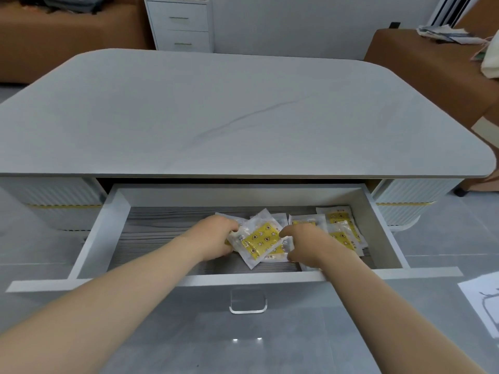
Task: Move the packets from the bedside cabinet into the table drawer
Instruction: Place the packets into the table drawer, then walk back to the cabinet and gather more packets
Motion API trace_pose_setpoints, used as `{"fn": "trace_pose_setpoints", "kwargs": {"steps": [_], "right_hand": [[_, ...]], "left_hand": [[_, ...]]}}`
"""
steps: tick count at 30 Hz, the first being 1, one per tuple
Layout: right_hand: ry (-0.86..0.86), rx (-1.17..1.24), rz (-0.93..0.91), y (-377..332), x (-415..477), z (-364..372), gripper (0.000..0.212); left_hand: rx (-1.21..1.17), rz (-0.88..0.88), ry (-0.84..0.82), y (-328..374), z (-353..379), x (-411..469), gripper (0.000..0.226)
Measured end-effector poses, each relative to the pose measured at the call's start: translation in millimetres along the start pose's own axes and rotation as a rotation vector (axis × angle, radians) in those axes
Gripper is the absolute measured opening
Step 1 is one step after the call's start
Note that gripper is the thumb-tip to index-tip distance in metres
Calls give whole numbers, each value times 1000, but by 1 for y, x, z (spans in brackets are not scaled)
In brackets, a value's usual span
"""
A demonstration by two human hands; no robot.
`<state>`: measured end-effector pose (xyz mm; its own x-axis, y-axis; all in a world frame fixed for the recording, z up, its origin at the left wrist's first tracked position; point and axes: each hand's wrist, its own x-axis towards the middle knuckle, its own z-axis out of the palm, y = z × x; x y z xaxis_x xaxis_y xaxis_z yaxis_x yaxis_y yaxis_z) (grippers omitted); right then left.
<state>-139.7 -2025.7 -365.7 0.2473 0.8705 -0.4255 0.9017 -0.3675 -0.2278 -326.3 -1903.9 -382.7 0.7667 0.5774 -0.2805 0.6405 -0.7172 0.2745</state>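
Both the left hand [216,236] and right hand [305,244] grip the packets [260,238] between them inside the drawer [108,225].

Some packets [340,233] under right hand [306,244]

- A room in a home.
- A low marble-look table [243,103] stands in the middle.
- Beyond the table is a white bedside cabinet [179,22].
- Brown upholstered seats [67,41] stand past the table's far corners.
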Motion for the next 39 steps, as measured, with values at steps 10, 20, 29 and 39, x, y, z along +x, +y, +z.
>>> {"fn": "trace_pose_setpoints", "kwargs": {"steps": [10,20,29,39], "right_hand": [[146,-2,-38,-24,-41,-28,50],[342,94,-77,-56,-128,-65,45],[377,61,-91,-37,-97,-123,50],[390,108,45,5,-30,-240,50]], "left_hand": [[-13,13,67,20,-37,-50,27],[-161,49,183,37,-91,-110,31],[-216,109,179,44,-138,-62,33],[-223,115,147,61,-240,44,36]]}}
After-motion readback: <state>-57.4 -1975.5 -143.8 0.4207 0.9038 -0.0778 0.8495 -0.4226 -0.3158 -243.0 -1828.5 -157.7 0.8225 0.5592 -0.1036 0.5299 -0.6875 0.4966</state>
